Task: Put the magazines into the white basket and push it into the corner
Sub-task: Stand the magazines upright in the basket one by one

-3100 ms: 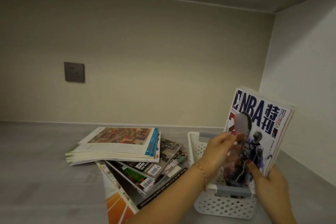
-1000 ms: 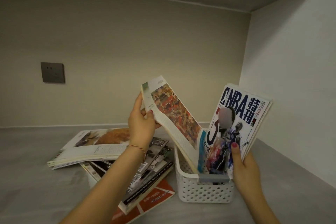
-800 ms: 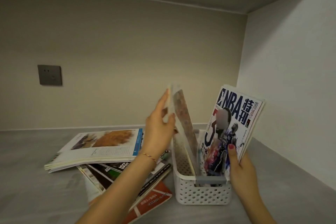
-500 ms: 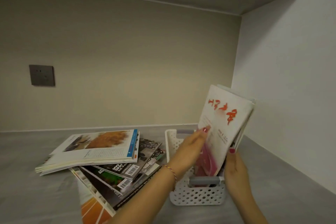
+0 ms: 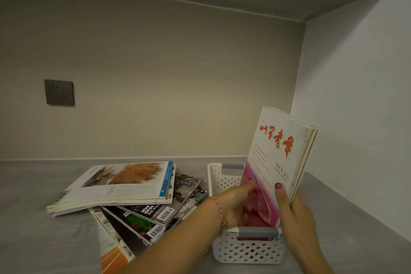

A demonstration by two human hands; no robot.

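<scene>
The white perforated basket point(image 5: 249, 251) with grey handles stands on the grey surface at the lower right. Upright in it, leaning right, are magazines; the front one is a white magazine with red script point(image 5: 278, 151) and a pink lower part. My right hand point(image 5: 298, 213) grips these upright magazines at their right edge, thumb on the front cover. My left hand point(image 5: 238, 202) reaches into the basket with its fingers laid flat against the pink part of the cover. A fanned pile of magazines point(image 5: 124, 184) lies flat to the left of the basket.
The white side wall point(image 5: 355, 140) rises just right of the basket and meets the beige back wall at a corner point(image 5: 298, 135) behind it. A dark wall socket point(image 5: 59, 92) sits on the back wall at left. A shelf runs overhead.
My left hand lifted the top magazine off the pile, stood it in the basket in front of the NBA one, then slid down its cover into the basket. My right hand kept holding the upright magazines.
</scene>
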